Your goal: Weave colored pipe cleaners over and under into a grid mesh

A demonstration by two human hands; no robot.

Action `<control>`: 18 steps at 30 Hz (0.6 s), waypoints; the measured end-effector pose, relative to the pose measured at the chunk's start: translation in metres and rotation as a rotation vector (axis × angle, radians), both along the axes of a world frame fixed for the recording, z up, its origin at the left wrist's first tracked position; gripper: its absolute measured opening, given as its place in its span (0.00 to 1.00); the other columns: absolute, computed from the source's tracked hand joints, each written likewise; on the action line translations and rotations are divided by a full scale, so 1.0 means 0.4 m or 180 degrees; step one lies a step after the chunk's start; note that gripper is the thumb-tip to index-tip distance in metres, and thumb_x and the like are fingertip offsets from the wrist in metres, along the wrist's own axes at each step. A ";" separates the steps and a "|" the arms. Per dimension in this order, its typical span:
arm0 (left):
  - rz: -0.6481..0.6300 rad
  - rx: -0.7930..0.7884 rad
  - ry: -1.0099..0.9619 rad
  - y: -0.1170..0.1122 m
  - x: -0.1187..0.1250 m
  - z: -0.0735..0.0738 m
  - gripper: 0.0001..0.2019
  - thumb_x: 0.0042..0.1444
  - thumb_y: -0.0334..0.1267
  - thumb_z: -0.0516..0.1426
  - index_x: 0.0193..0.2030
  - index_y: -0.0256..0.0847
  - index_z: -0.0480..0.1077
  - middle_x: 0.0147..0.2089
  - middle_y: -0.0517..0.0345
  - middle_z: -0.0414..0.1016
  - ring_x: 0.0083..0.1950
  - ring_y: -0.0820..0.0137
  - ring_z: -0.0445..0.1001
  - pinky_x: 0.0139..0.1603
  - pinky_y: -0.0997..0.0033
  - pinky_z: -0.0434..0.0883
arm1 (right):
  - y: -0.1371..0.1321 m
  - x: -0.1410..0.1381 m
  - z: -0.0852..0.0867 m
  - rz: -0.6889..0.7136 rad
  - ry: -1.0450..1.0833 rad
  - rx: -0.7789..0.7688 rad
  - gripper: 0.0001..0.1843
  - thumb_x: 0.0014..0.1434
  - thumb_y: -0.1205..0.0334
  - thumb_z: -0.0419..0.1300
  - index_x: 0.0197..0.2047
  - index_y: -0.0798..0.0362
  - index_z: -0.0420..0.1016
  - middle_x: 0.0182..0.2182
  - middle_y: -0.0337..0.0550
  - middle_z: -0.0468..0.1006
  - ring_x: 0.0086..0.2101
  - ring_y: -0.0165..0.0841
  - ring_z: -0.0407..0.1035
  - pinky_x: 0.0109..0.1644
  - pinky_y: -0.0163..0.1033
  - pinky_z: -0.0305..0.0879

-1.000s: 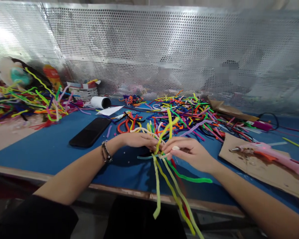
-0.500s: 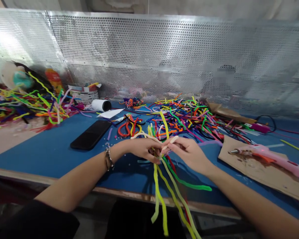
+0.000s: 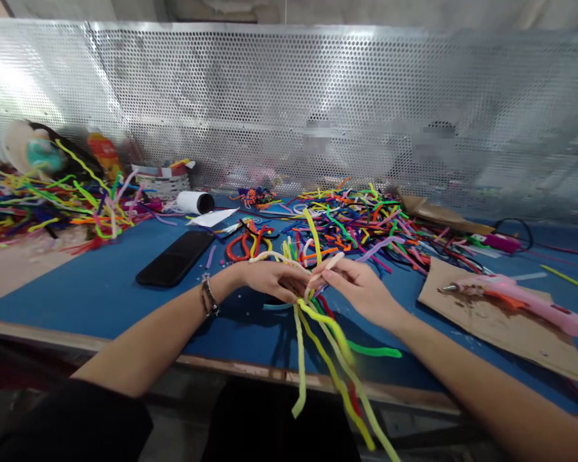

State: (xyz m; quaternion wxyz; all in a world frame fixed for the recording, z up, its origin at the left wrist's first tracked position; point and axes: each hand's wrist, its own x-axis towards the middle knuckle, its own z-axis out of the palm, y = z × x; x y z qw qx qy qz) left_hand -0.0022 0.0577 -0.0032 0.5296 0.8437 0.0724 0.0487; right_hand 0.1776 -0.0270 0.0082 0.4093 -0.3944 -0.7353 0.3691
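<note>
Head view, bench with blue mat [image 3: 101, 289].

- Left hand [image 3: 274, 279]: fingers curled closed around the gathered waist of a pipe-cleaner bundle [image 3: 328, 326]. Grip looks full, with no gap showing between fingers and stems.
- Right hand [image 3: 361, 289]: thumb and forefinger pinched on a cream stem [image 3: 334, 260]. The other fingers are loosely bent and hold nothing that can be made out.
- The hands meet at the bundle's waist, fingertips touching or very nearly so.
- Bundle position: centre of the bench, near its front edge. Its long axis runs from far to near. Short ends stand up and away past the knuckles; long yellow-green tails hang down over the edge towards the person.
- Cream stem lies across the top of the grip, slanting up to the right from the left fingers. Its free tip is just above the right forefinger, so the right hand is nearer to it.
- Loose pile [image 3: 366, 224] of mixed colours lies beyond both hands, nearer the right.

Other items: dark phone [image 3: 176, 258] left of the left wrist, pink glue gun [image 3: 520, 298] on cardboard [image 3: 501, 333] at right, bracelet [image 3: 209, 296] on the left wrist.

Writing: none legible. The phone screen is dark and the glue gun shows no readable mark.
</note>
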 end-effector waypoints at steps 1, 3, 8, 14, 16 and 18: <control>-0.0003 0.0087 -0.0014 0.000 0.000 0.000 0.13 0.47 0.38 0.59 0.39 0.37 0.69 0.37 0.55 0.71 0.37 0.71 0.69 0.36 0.78 0.66 | 0.000 -0.001 -0.001 0.0003 0.0022 -0.0038 0.11 0.57 0.57 0.51 0.33 0.57 0.67 0.32 0.44 0.77 0.33 0.31 0.73 0.36 0.34 0.67; 0.0046 0.0312 -0.0057 0.004 0.000 -0.003 0.13 0.47 0.40 0.59 0.40 0.36 0.70 0.38 0.54 0.70 0.38 0.71 0.69 0.37 0.78 0.66 | 0.001 -0.001 -0.003 0.0008 0.0088 -0.0115 0.11 0.57 0.57 0.51 0.33 0.57 0.67 0.31 0.44 0.77 0.34 0.31 0.73 0.36 0.34 0.67; 0.0001 0.0372 -0.0074 0.019 -0.009 -0.014 0.16 0.50 0.42 0.58 0.44 0.36 0.70 0.46 0.54 0.69 0.46 0.68 0.66 0.45 0.75 0.63 | 0.006 0.000 -0.009 0.0015 0.0256 -0.0240 0.12 0.55 0.54 0.53 0.33 0.56 0.67 0.31 0.44 0.77 0.33 0.30 0.72 0.36 0.34 0.66; 0.0039 0.0208 0.0118 0.017 -0.008 -0.014 0.14 0.49 0.41 0.58 0.43 0.38 0.69 0.41 0.55 0.70 0.43 0.70 0.69 0.42 0.75 0.64 | 0.008 0.001 -0.015 0.0039 0.0328 -0.0205 0.09 0.55 0.57 0.53 0.31 0.54 0.66 0.31 0.43 0.77 0.33 0.29 0.72 0.38 0.34 0.65; 0.0067 0.0184 0.0138 0.012 -0.006 -0.011 0.14 0.48 0.39 0.59 0.42 0.38 0.69 0.40 0.56 0.70 0.41 0.71 0.69 0.41 0.76 0.64 | 0.009 0.001 -0.017 0.0021 0.0362 -0.0233 0.08 0.56 0.58 0.52 0.32 0.54 0.66 0.31 0.43 0.77 0.33 0.29 0.72 0.37 0.33 0.65; 0.0115 0.0186 0.0149 0.010 -0.004 -0.009 0.12 0.48 0.37 0.59 0.40 0.38 0.69 0.39 0.58 0.70 0.41 0.72 0.68 0.41 0.77 0.64 | 0.009 0.001 -0.018 0.0020 0.0409 -0.0295 0.09 0.55 0.58 0.53 0.34 0.55 0.67 0.31 0.42 0.77 0.32 0.29 0.71 0.36 0.33 0.64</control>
